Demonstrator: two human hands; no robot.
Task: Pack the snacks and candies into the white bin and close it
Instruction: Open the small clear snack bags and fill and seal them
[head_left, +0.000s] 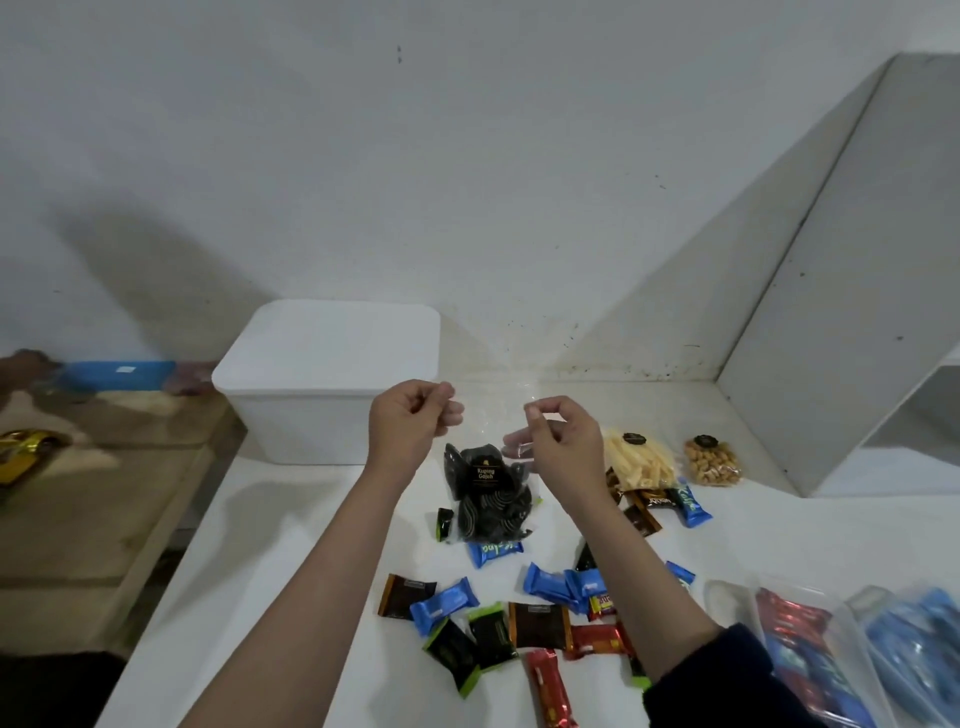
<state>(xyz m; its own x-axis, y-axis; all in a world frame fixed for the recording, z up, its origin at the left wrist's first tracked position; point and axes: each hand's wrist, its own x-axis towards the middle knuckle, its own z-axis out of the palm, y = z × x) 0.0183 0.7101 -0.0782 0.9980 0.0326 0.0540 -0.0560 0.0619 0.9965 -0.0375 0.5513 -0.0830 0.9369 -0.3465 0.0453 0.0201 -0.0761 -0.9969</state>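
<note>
Both hands pinch the top corners of a clear bag of dark Kuping Gajah crisps: the left hand has thumb and forefinger closed on the film at one corner, the right hand the same at the other, and the bag hangs between them with its bottom touching or just above the white bench; which, I cannot tell. It looks light, with slippery film and brittle contents, so the sealed top edge is the sensible place to hold; squeezing the body would likely crush the crisps.

Behind the left hand, at the bench's back edge near its left end, stands the white bin with its lid still on, so it will need opening first. To the right of the bag lie a bag of pale sticks and a bag of nuts. Small wrapped candies, blue, brown, green-edged black and red, are scattered toward the front edge; being small and light, they should suit picking up in handfuls. At the front right corner sit clear packs, blurred.
</note>
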